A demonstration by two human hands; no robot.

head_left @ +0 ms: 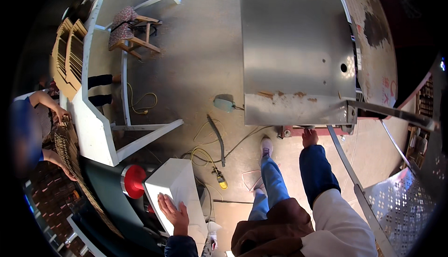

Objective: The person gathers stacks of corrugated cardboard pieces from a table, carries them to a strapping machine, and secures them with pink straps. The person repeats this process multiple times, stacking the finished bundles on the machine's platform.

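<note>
My left hand [173, 214] lies flat, fingers stretched, on top of a white box-shaped housing [173, 178]. A red round hub [134, 181] sits beside that housing, at the end of a dark green belt [100, 196]. My right hand [309, 137] is at the near edge of a large grey sheet-metal cover [298, 47], against the red frame [291, 131] beneath it. Its fingers look curled there, and what they hold is hidden.
A co-worker's hands [63, 113] are on stacked cardboard [70, 145] at the left. A white metal frame [97, 126], a stool [135, 30], a foot pedal [224, 104] and a yellow cable [200, 152] stand or lie ahead. Perforated metal [399, 201] is at right.
</note>
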